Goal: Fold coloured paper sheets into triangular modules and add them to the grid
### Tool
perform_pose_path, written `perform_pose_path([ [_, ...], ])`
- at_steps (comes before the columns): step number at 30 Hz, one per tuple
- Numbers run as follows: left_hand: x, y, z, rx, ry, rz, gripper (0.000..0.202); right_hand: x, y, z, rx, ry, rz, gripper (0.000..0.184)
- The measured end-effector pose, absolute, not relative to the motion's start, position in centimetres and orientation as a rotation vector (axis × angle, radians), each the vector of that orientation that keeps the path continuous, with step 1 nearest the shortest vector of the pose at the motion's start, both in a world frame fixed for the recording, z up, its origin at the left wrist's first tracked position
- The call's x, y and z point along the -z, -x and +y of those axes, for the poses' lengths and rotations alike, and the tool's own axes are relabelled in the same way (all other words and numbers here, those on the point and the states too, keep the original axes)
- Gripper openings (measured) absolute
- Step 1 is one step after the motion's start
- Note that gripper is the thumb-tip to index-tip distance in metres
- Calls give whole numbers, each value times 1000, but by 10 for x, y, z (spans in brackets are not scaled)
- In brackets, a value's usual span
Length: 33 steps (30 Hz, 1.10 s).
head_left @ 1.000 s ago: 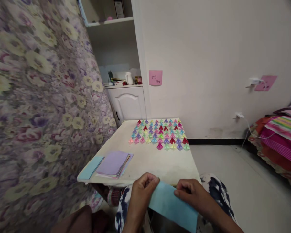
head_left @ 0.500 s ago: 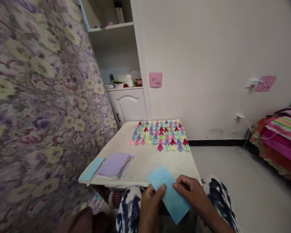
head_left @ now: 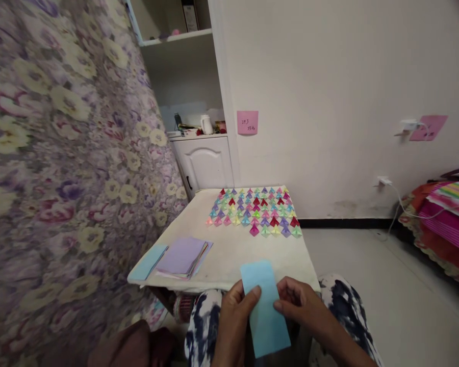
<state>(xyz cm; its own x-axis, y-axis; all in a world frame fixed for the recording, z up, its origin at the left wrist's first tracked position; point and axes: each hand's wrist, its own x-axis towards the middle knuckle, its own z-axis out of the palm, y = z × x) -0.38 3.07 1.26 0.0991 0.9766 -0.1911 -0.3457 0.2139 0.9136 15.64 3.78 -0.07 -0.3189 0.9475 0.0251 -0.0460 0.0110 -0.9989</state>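
Observation:
A light blue rectangle of paper (head_left: 266,316), seemingly folded, is held over my lap at the table's front edge. My left hand (head_left: 235,311) pinches its left side, thumb on top. At the right side, my right hand (head_left: 298,306) grips the edge between thumb and curled fingers. Further back on the cream-covered table (head_left: 229,252) lie rows of small folded paper pieces (head_left: 256,209) in many colours. To the left rests a stack of square paper sheets (head_left: 183,256), purple on top, beside a light blue paper strip (head_left: 148,262).
A floral curtain (head_left: 80,178) hangs along the left. Behind the table stand a white cabinet (head_left: 206,163) with shelves and a wall bearing a pink note (head_left: 247,123). On the right, a charger cable (head_left: 409,213) runs near a bed with bright covers (head_left: 439,229).
The blue paper has turned from a slant to nearly upright between my hands. My right hand's grip sits slightly lower on its edge. The view has shifted slightly.

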Motion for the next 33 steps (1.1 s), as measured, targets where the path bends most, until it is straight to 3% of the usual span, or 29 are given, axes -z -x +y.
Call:
perform_pose_path([
  [9,-14,-8,26,-1102,-807,1004,27,5,-160,40,-1335,1041,-1334,33],
  [15,-4,0,34,-1071,-827,1055,28,7,-158,36,-1395,1005,-1246,27],
  [33,-6,13,34,-825,-1374,1150,15,-1,-175,41,-1354,1064,-1207,33],
])
